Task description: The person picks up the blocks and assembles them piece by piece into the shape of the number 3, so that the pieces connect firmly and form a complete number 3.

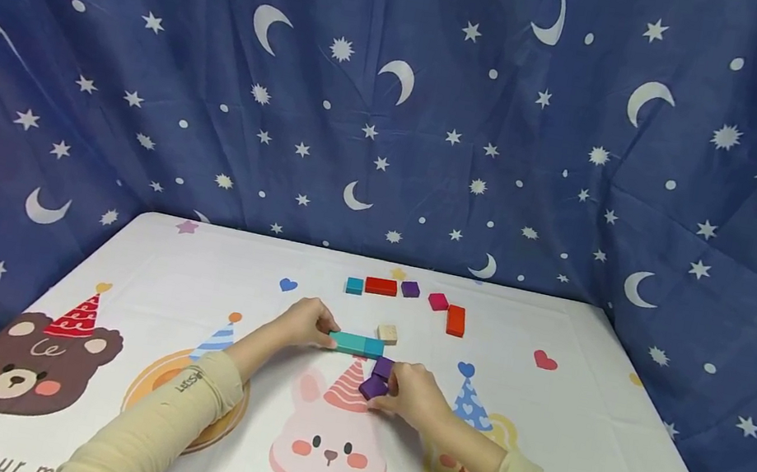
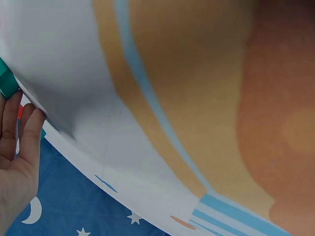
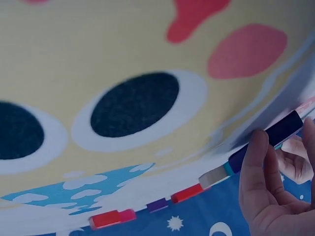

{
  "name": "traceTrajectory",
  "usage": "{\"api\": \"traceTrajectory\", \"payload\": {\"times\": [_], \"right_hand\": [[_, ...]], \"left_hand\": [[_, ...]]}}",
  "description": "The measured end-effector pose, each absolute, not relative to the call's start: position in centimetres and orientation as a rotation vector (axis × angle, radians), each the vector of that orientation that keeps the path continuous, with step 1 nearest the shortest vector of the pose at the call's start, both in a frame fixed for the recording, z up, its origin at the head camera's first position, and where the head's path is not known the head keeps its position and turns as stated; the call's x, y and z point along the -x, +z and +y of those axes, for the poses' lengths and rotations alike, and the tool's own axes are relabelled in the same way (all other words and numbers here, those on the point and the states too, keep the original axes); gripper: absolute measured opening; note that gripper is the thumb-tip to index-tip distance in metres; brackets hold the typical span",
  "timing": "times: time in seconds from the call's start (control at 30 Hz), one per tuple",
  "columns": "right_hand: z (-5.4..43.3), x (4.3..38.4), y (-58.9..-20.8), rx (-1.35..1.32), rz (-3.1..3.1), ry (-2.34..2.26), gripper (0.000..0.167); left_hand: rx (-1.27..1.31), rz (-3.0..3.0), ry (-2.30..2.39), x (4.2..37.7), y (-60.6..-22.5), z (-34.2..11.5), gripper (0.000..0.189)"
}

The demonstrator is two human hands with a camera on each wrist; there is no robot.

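Observation:
A teal block (image 1: 349, 343) lies end to end with a blue block (image 1: 373, 348) near the middle of the table. My left hand (image 1: 306, 323) pinches the teal block's left end; in the left wrist view only its green corner (image 2: 7, 81) shows beside the fingertips. Just below the blue block is a purple block (image 1: 383, 367), with a second purple block (image 1: 372, 388) set at an angle nearer to me. My right hand (image 1: 419, 397) holds this nearer block between thumb and fingers. A pale wooden block (image 1: 388, 334) sits right behind the row.
Farther back stand a small blue block (image 1: 354, 286), a long red block (image 1: 381, 286), a purple cube (image 1: 410, 289), a pink block (image 1: 438, 302) and an orange-red block (image 1: 456, 321). The white printed tablecloth (image 1: 253, 265) reaches a blue star-patterned curtain (image 1: 393, 147).

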State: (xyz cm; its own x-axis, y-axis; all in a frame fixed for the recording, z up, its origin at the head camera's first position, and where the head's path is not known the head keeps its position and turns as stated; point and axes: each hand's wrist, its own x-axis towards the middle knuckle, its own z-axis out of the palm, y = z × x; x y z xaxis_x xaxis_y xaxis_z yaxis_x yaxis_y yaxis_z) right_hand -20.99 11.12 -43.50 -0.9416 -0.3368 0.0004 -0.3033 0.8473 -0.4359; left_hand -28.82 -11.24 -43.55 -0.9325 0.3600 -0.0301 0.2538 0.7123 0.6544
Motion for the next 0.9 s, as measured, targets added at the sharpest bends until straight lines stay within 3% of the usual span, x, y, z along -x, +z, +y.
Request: {"api": "traceTrajectory", "payload": {"times": [0.23,0.9], "right_hand": [[11.11,20.85,-43.52,0.488,2.952,-0.658,0.029],[11.15,20.75,-43.26,0.464,2.926,-0.685,0.033]], "left_hand": [[-0.556,2.758,1.025,28.93,-43.79,-11.14,0.022],[-0.52,2.752,1.013,29.02,-43.37,-11.31,0.02]]}}
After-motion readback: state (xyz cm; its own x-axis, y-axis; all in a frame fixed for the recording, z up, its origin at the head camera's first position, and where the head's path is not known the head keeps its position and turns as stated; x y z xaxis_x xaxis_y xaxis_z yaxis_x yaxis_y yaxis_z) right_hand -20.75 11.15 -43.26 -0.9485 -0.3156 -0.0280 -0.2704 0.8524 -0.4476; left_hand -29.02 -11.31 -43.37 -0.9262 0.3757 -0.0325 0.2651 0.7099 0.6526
